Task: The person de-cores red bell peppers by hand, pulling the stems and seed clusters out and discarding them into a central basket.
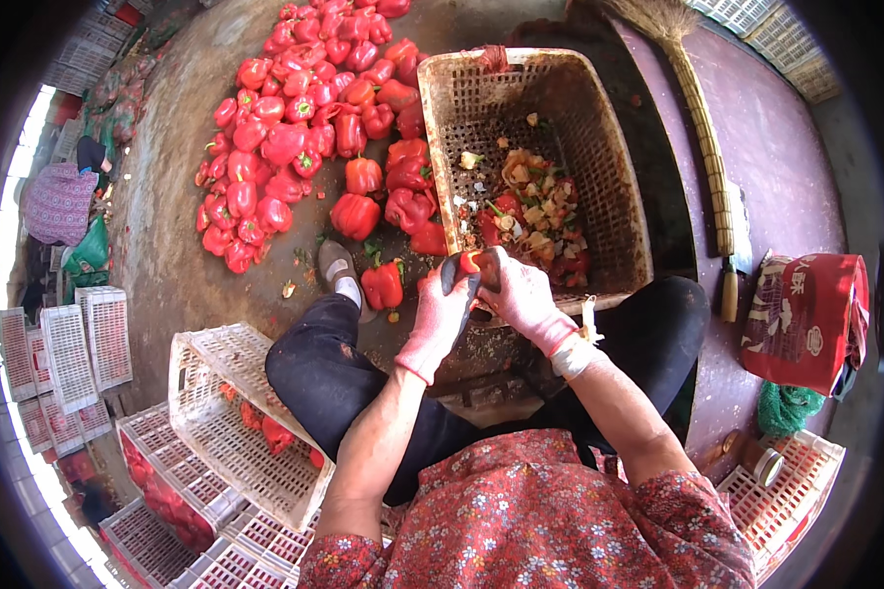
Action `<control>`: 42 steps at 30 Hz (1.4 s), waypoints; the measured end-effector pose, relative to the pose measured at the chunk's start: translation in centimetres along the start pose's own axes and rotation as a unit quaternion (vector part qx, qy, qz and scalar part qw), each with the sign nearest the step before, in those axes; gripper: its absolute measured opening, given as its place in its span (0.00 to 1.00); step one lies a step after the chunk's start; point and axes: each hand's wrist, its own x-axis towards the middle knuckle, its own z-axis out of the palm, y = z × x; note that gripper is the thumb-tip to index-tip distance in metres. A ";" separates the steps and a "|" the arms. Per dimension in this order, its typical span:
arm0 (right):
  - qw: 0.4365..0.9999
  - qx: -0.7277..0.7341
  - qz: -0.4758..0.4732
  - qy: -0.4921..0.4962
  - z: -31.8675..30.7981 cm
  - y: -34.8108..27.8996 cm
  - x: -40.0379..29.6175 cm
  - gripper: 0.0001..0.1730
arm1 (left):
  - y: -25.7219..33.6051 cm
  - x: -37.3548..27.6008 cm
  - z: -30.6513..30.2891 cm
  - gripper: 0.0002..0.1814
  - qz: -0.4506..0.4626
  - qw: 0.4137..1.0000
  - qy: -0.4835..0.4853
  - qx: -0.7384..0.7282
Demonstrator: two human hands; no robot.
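Observation:
My left hand, in a pink glove with dark fingers, grips a small red piece of bell pepper. Fingers of my right hand, gloved alike, close on the other side of that piece. Both hands are over the near edge of a dirty plastic crate, which holds pepper cores, seeds and red scraps. To the left of the crate, a large pile of red bell peppers lies on the floor. One red pepper lies by my shoe, left of my hands.
A tipped white crate with some red peppers stands at my left, beside stacked crates. On the purple board at right lie a straw broom, a wooden-handled knife and a red bag. Another person is at far left.

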 end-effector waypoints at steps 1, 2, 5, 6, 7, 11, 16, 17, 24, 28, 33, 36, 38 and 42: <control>1.000 0.024 0.007 0.004 0.0 0.5 0.0 0.27 | 0.1 0.0 0.1 0.09 0.007 1.000 -0.007 0.007; 0.999 0.047 0.013 0.008 0.0 1.1 0.0 0.26 | 0.3 -0.1 -0.1 0.15 -0.051 0.998 -0.035 -0.017; 0.909 0.412 0.048 0.048 0.0 1.0 -0.2 0.11 | -2.0 0.5 -1.1 0.16 -0.086 0.983 -0.067 -0.150; 0.852 0.517 0.065 0.053 0.3 1.4 0.1 0.08 | -1.5 0.5 -1.0 0.18 -0.096 0.985 -0.061 -0.126; 0.782 0.615 0.080 0.055 0.4 1.8 0.4 0.06 | -1.7 0.6 -0.9 0.18 -0.102 0.983 -0.054 -0.140; 0.673 0.709 0.196 0.077 -0.9 5.1 1.2 0.20 | -1.9 1.1 -1.3 0.18 -0.081 0.969 0.003 -0.232; 0.761 0.570 0.187 0.248 0.5 8.6 1.7 0.32 | -0.5 1.0 5.3 0.20 0.209 0.949 -0.002 0.236; 0.732 0.627 0.164 0.209 0.6 6.6 1.2 0.32 | -1.4 0.9 6.9 0.21 0.275 0.881 0.004 0.386; 0.868 0.420 0.083 0.253 -1.4 1.9 1.2 0.15 | 10.4 -4.5 -4.7 0.13 0.241 0.831 0.138 0.483; 0.945 0.327 -0.010 0.008 2.6 -6.9 0.0 0.11 | 14.0 -14.4 -18.5 0.27 0.161 0.729 0.424 0.512; 0.964 0.185 0.095 -0.165 16.8 -3.1 -0.3 0.21 | 10.9 -20.8 -24.5 0.28 -0.014 0.578 0.489 0.653; 0.991 0.014 0.128 0.031 24.6 2.4 0.6 0.23 | 10.3 -19.1 -22.9 0.27 0.099 0.776 0.537 0.317; 0.977 -0.083 0.179 -0.081 25.2 4.6 2.5 0.37 | 11.3 -16.1 -18.9 0.22 0.117 0.828 0.504 0.217; 0.943 -0.162 0.286 -0.056 24.4 -0.3 4.4 0.33 | 11.7 -9.5 -15.0 0.26 0.276 0.902 0.234 0.235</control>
